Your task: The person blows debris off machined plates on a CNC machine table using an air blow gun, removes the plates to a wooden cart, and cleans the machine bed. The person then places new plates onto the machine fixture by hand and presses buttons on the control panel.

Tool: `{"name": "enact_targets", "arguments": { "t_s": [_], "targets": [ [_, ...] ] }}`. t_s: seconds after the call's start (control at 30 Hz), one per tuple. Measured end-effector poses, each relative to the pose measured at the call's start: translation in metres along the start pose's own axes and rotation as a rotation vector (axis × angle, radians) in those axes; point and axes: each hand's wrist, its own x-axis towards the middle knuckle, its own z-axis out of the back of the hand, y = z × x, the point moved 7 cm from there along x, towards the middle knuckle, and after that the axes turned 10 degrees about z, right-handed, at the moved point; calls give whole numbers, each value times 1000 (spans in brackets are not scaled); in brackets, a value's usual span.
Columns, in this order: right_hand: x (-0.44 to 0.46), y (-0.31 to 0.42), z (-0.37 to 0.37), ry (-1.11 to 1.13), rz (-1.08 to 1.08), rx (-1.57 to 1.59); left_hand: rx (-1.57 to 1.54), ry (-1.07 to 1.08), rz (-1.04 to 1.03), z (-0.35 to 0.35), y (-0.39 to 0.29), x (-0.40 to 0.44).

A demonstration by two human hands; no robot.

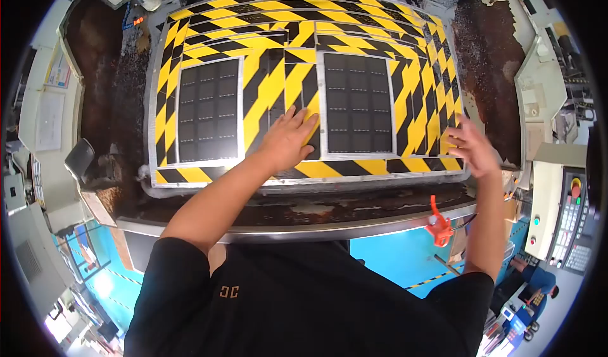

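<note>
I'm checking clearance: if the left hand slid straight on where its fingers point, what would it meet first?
Past the striped tape under it, the left hand would probably first meet the pale edge of the dark panel to its right; whether that edge stands proud is unclear.

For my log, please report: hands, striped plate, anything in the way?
Left hand spread on striped plate, between dark panels. Right hand blurred at right edge, contact unclear. Nothing else seen over plate; orange tool beyond front edge.
</note>
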Motion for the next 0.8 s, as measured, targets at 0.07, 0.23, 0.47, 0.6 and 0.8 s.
{"name": "enact_targets", "arguments": {
  "t_s": [0.07,0.23,0.47,0.6,0.8],
  "targets": [
    [19,-28,-44,80,-29,146,98,15,33,-13,-21,13],
    [40,-68,-100,160,-242,242,245,185,117,-32,-30,29],
    [62,-91,-103,109,-151,17,237,183,141,-35,-25,29],
    [84,-97,-104,146,11,-286,154,144,99,-34,-21,27],
    [90,-99,-105,138,32,-348,153,140,97,-37,-19,25]
  ]
}}
